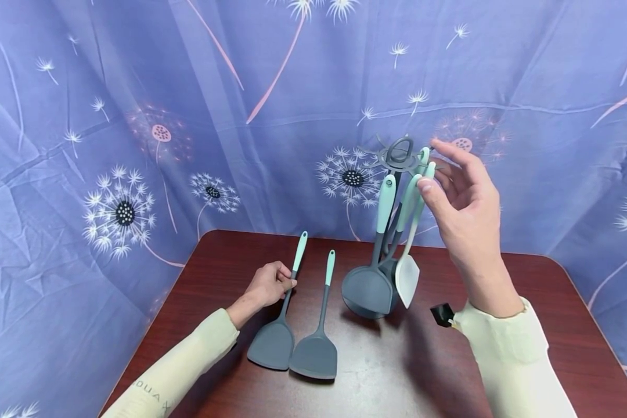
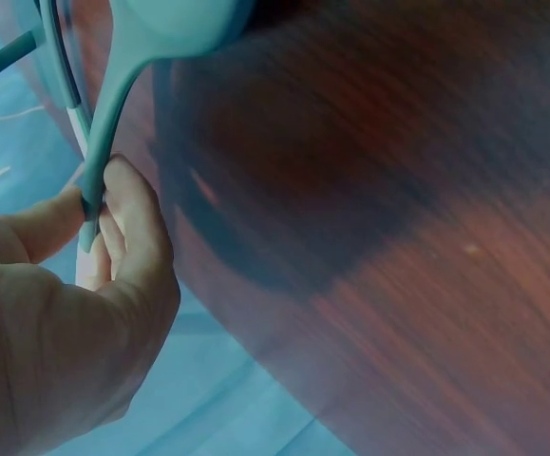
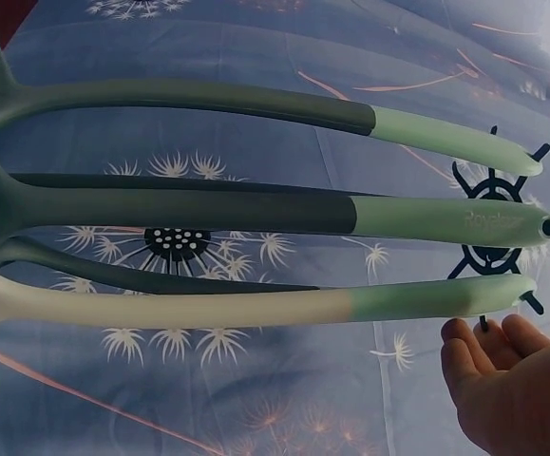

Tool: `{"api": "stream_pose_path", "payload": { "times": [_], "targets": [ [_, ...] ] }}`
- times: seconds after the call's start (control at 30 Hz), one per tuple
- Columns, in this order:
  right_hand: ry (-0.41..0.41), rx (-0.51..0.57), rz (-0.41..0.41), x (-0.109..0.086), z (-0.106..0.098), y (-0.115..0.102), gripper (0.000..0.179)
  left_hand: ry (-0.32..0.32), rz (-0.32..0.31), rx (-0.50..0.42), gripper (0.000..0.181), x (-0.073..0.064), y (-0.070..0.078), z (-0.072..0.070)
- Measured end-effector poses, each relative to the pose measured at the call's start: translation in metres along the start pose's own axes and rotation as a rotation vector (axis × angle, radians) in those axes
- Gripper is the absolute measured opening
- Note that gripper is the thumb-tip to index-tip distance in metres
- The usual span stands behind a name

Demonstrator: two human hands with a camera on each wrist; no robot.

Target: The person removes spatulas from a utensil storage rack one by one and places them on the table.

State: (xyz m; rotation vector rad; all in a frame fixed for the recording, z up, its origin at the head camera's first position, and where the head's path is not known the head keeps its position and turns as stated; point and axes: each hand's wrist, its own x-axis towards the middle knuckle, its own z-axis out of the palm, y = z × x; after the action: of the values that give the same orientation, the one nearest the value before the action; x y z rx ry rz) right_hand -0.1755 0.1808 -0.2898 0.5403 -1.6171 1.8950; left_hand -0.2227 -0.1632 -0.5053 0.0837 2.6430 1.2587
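On the table's left, my left hand [image 1: 269,284] pinches the shaft of a dark grey spatula [image 1: 271,346] with a mint handle. A second matching spatula [image 1: 314,356] lies just right of it. The left wrist view has thumb and fingers pinching the utensil close up. An upright rack [image 1: 399,157] with a ring top and hooks carries a dark ladle [image 1: 366,290], a pale-headed utensil [image 1: 407,278] and other mint-handled utensils. My right hand [image 1: 467,203] is spread beside the hooks, thumb by one handle's end. In the right wrist view its fingertips are close to the pale utensil's handle [image 3: 417,297].
The dark red-brown wooden table [image 1: 533,325] has rounded back corners. A blue dandelion-print curtain [image 1: 271,162] hangs close behind it. A small black piece [image 1: 442,314] shows at the right sleeve's cuff.
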Motion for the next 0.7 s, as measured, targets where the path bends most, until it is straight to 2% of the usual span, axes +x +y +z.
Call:
{"api": "stream_pose_path", "payload": {
  "times": [0.4, 0.7],
  "targets": [
    [0.007, 0.004, 0.015, 0.0000, 0.0017, -0.0010, 0.052, -0.003, -0.028, -0.003, 0.015, 0.0033, -0.0056, 0.0024],
    [-0.001, 0.009, 0.004, -0.0005, 0.0015, -0.0018, 0.053, -0.007, -0.053, 0.043, 0.013, 0.0034, -0.0054, 0.0055]
  ]
}}
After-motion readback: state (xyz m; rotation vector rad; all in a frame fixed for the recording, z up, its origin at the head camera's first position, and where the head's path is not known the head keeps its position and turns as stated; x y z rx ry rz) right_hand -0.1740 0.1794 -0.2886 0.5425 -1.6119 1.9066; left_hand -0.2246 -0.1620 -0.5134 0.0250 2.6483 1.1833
